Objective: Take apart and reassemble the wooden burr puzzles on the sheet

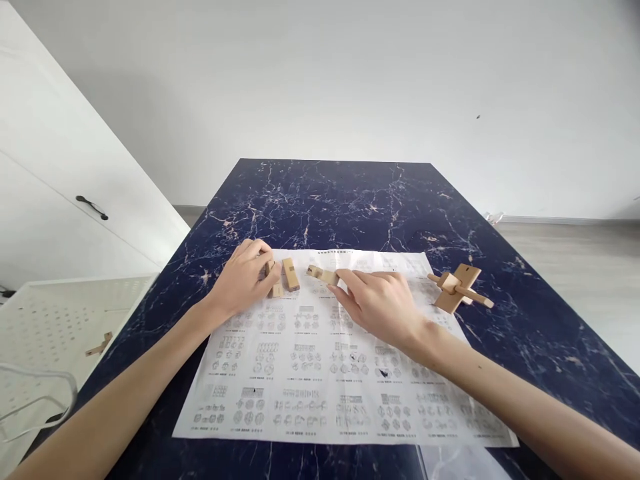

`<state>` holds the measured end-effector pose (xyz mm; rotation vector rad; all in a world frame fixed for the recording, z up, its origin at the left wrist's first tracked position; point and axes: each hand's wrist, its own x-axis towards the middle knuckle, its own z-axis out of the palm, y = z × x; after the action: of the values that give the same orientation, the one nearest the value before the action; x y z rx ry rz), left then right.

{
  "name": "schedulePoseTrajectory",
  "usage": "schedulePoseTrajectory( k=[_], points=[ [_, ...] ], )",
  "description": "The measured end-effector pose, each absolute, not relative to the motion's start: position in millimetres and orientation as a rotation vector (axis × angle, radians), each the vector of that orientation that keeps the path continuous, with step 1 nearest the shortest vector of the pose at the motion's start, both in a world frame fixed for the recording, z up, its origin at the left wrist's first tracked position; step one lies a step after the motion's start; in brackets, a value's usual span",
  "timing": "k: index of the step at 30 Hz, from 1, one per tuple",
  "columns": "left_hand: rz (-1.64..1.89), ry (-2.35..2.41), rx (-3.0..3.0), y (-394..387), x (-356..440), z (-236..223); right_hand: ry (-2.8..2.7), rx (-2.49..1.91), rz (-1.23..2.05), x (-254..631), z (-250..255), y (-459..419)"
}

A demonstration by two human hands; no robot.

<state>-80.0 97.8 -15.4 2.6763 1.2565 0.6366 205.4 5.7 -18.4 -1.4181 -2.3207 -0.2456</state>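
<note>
My left hand (pixel 250 270) is closed around a wooden puzzle piece (pixel 277 289) on the printed sheet, its fingers covering much of it. Just right of it lies another short wooden bar (pixel 291 275), touched by neither hand. My right hand (pixel 377 297) pinches the near end of a notched wooden puzzle piece (pixel 320 273) between thumb and fingers; the notch faces away from the hand. Under both hands spreads a white instruction sheet (pixel 300 373) covered with small puzzle drawings.
Right of the sheet, a wooden assembly (pixel 455 288) of a flat plate with crossing sticks rests on the dark blue marbled table (pixel 320 200). At left, a white perforated basket (pixel 65 313) holds a small wooden piece (pixel 100 344). A white cabinet (pixel 60 147) stands behind it.
</note>
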Motion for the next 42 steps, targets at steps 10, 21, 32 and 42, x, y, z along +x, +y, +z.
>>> schedulePoseTrajectory(
  k=[10,21,32,42],
  points=[
    [0.696,1.109,2.605,87,-76,-18,-2.568,-1.554,-0.165,149,-7,19],
    [0.603,1.161,2.662,84,-72,-23,-2.570,-1.461,0.059,195,2,-41],
    [0.817,1.555,2.632,92,-81,-28,-2.112,-1.741,-0.141,313,29,-94],
    [0.832,1.115,2.766,69,-60,-14,-1.793,-2.064,-0.032,370,1,-77]
  ],
)
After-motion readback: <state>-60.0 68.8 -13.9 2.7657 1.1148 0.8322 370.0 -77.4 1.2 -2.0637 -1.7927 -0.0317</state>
